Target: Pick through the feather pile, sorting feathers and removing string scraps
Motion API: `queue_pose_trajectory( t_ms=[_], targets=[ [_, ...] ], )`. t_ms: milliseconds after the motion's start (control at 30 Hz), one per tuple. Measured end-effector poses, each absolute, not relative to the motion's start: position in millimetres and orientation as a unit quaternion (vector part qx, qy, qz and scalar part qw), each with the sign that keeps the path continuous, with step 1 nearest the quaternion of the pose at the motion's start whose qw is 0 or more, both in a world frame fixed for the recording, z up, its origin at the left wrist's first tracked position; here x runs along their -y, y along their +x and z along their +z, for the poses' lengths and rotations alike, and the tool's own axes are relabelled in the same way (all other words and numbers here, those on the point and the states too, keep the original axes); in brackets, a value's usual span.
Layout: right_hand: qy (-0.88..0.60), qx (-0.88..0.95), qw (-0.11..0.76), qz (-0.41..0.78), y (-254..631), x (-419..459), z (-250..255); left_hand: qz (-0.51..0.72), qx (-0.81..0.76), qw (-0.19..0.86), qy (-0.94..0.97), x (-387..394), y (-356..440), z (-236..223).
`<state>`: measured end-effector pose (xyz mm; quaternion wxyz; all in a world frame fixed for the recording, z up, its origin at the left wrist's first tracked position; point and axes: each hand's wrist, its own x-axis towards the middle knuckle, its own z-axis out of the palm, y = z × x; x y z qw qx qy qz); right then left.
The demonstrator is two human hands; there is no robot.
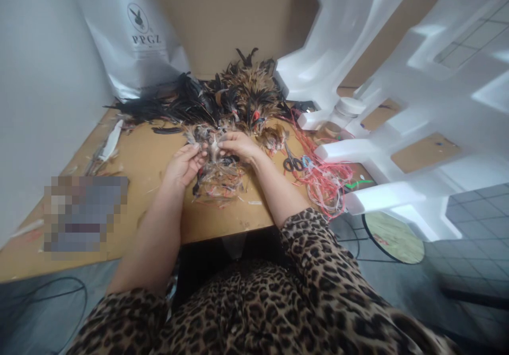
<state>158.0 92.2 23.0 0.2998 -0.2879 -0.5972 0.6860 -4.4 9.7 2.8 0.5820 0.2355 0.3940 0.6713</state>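
Observation:
Both my hands work close together over the table, at a tuft of light grey-brown feathers (215, 151). My left hand (186, 160) pinches the left side of the feathers, its thumb against the forefinger. From the right, my right hand (237, 146) pinches the same tuft near its pale middle. Below the hands lies a loose pile of brown feathers (222, 180) with reddish ends. Just beyond them spreads a large heap of black feathers (191, 100), with brown feather bundles (254, 87) at its right. A small feather bundle (274, 136) lies right of my right hand.
Scissors (293, 163) lie right of my right forearm, beside tangled red and white strings (328, 183). White foam packing pieces (342, 151) crowd the right side. A silver bag (139, 53) stands at the back left; a blurred-out flat object (85, 214) lies on the table's left.

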Motion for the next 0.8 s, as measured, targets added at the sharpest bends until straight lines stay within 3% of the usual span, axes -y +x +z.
queue_pose_trajectory(
  t_ms=[333, 633, 800],
  targets=[
    [-0.249, 0.784, 0.288, 0.491, 149.6, -87.0, 15.4, 0.686, -0.369, 0.565, 0.271, -7.1, 1.2, 7.2],
    [-0.315, 0.569, 0.348, 0.675, 153.2, -89.9, 22.9, 0.742, -0.33, 0.523, 0.257, -7.6, -3.8, 11.8],
    [-0.27, 0.492, 0.283, 0.778, 156.8, -89.8, 24.4, 0.761, -0.308, 0.487, 0.298, -7.2, -4.3, 11.7]
  ],
)
